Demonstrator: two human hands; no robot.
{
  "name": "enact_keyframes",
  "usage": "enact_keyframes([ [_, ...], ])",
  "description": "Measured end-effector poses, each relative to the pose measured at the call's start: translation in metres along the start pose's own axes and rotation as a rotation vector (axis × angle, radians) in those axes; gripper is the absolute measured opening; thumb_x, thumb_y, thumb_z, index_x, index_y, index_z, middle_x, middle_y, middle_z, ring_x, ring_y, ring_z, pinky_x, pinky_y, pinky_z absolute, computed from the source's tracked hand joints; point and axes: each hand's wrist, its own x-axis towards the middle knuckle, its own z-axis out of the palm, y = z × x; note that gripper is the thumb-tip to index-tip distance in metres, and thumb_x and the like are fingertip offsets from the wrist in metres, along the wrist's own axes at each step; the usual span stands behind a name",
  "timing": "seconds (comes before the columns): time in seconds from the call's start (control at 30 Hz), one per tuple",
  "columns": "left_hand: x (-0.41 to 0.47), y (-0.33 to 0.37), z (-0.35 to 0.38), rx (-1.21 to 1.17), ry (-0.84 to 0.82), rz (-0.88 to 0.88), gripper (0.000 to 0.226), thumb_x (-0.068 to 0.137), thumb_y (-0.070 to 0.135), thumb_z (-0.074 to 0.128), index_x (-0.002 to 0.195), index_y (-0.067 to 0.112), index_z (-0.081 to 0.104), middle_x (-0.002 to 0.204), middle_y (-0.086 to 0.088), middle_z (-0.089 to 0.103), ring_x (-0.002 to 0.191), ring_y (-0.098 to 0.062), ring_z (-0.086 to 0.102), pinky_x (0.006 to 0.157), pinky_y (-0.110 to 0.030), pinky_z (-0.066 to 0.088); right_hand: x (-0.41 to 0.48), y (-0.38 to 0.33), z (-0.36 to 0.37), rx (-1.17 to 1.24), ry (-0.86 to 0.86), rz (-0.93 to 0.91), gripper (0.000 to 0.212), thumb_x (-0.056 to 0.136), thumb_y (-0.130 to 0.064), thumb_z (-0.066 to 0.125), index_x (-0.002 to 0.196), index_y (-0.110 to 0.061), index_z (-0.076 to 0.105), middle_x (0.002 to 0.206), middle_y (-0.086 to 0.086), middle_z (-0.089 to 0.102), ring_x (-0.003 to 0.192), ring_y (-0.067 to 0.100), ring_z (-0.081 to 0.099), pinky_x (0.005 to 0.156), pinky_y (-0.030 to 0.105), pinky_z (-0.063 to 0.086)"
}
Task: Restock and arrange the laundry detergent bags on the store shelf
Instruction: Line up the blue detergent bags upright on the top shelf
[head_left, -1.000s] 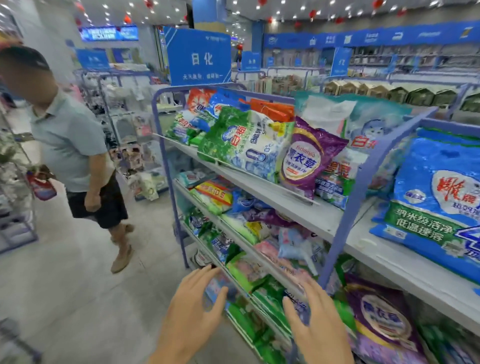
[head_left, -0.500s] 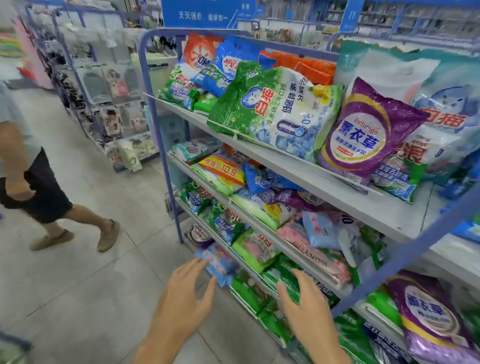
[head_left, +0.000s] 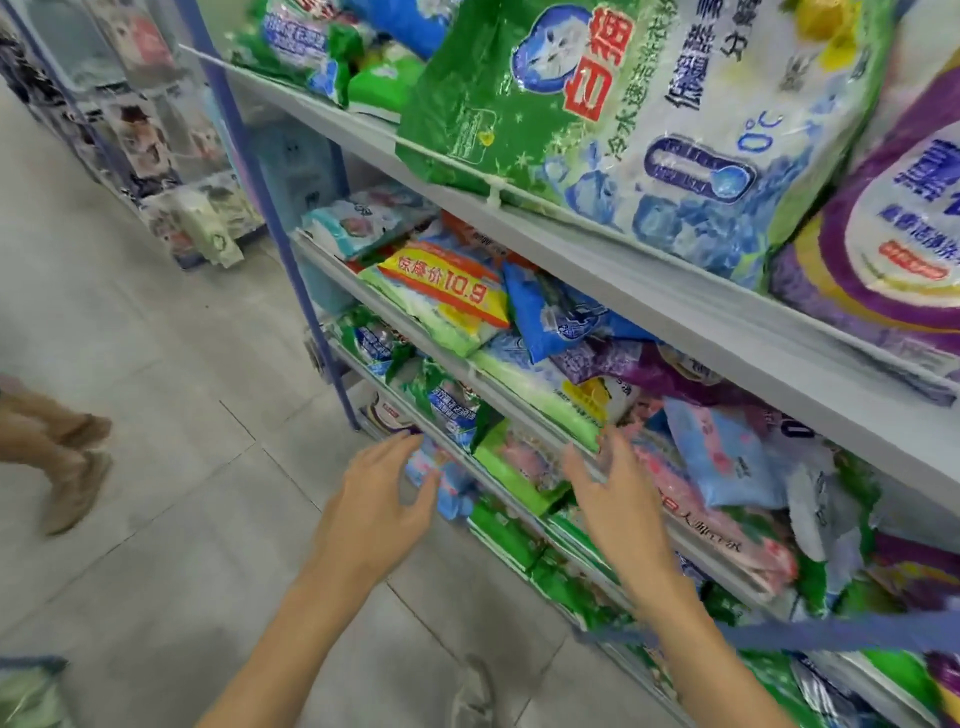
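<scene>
- Your left hand (head_left: 374, 512) and right hand (head_left: 621, 512) are both released, fingers spread and grasping nothing, low in front of the shelf unit (head_left: 309, 317).
- Between them lies a green-and-pink detergent bag (head_left: 519, 467); a pale blue bag (head_left: 444, 488) sits by your left thumb.
- Higher up lies a bag with a yellow price label (head_left: 441, 296).
- On the top shelf (head_left: 675, 296), a big green bag (head_left: 571, 104) leans beside a purple bag (head_left: 883, 249).

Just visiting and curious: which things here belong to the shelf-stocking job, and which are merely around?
Job: left hand and right hand, both open; big green bag; purple bag; yellow-labelled bag; blue bag; shelf.
Just around: passer-by's legs; neighbouring rack; floor.
</scene>
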Motion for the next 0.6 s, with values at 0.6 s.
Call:
enact_keyframes([
  [0.6, 0.24, 0.037, 0.067, -0.095, 0.044, 0.367, 0.061, 0.101, 0.049, 0.049, 0.151, 0.015, 0.044, 0.153, -0.006, 0.049, 0.143, -0.028, 0.038, 0.118, -0.04, 0.033, 0.183, -0.052, 0.042, 0.227, 0.45, 0.188, 0.087, 0.081, -0.074, 0.059, 0.149, -0.021, 0.045, 0.135, -0.002, 0.063, 0.121, 0.025, 0.061, 0.103, 0.043, 0.047],
])
